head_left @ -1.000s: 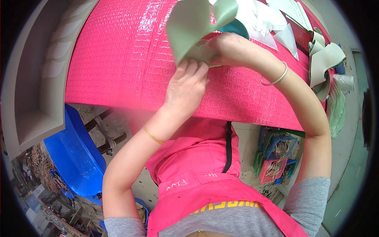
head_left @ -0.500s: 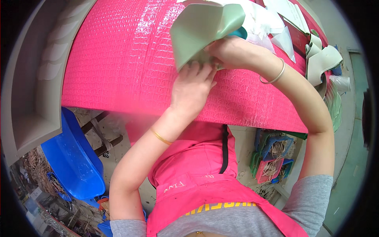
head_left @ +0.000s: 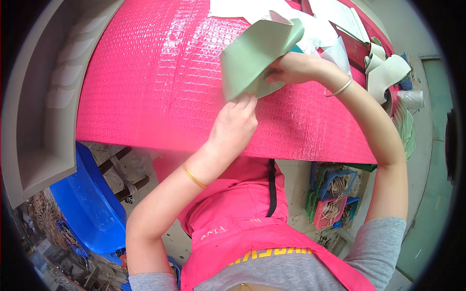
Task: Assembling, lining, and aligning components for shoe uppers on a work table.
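A pale green sheet [head_left: 252,56], bent and partly folded over itself, sits a little past twelve o'clock in the view, above the pink table [head_left: 145,82]. The left hand [head_left: 236,122] is just above the middle of the view, its fingers bunched and closed on the sheet's near edge, at about seven o'clock on the sheet. A thin gold bangle [head_left: 194,177] circles that wrist. The right hand [head_left: 291,68], at one o'clock, has its fingers curled round the sheet's edge at about four o'clock on the sheet; some fingertips are hidden. A silver bangle [head_left: 341,88] is on this wrist. Just beyond the right hand shows a bit of a teal thing [head_left: 296,49]; whether the hand touches it, I cannot tell.

White sheets [head_left: 315,34] lie on the table at one o'clock, behind the green sheet. Folded pale green pieces [head_left: 388,75] lie at two o'clock by the table's edge, with a clear roll [head_left: 411,99] just beside them. Small plastic baskets [head_left: 331,212] stand at four o'clock, below the table. A blue tub [head_left: 92,208] is at eight o'clock, and a grey shelf [head_left: 29,102] stands between nine and ten.
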Available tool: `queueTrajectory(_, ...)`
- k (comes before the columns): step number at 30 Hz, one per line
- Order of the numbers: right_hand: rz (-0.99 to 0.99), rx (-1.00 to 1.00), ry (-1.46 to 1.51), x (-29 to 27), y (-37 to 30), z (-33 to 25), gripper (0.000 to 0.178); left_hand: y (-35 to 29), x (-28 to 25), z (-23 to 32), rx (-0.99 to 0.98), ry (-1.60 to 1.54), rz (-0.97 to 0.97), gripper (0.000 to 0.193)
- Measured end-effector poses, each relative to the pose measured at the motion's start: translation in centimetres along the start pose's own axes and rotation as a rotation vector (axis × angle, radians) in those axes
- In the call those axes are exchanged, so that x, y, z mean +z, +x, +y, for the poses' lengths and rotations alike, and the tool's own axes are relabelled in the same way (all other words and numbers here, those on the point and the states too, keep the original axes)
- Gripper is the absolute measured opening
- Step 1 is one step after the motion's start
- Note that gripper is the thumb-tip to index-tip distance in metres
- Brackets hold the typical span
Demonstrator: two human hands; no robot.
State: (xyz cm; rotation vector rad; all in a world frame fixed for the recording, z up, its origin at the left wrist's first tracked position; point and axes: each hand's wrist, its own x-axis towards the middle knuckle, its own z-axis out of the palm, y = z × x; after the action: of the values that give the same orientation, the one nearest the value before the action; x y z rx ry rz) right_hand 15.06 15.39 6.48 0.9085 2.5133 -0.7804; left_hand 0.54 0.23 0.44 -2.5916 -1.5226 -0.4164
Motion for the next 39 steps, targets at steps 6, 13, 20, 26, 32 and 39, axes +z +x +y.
queueTrajectory(6, 0.102, -0.194, -0.024, 0.0, -0.3, -0.3, 0.04, -0.5, 0.7, 0.0, -0.084, -0.087, 0.142, 0.038)
queueTrajectory(13, 0.243, 0.006, -0.246, 2.0, 0.3, -0.8, 0.019, 0.8, 0.2, 0.7, -0.221, -0.231, 0.039, 0.044)
queueTrajectory(20, 0.35, -0.222, -0.304, 1.8, -0.7, 1.0, 0.016, 1.2, 1.7, 1.6, -0.19, -0.271, 0.148, 0.045)
queueTrajectory(26, 0.146, -0.234, -0.343, 1.0, -0.3, 2.8, 0.035, 2.6, 1.8, 2.6, -0.078, 0.028, 0.158, 0.044)
queueTrajectory(32, 0.171, -0.165, -0.54, 1.5, -0.1, 1.0, 0.023, 3.8, 1.7, 3.0, -0.222, -0.276, -0.003, 0.044)
queueTrajectory(39, 0.367, -0.235, -0.586, 2.7, -0.1, 1.6, 0.02, 4.6, 2.6, 3.5, -0.208, -0.3, 0.142, 0.042)
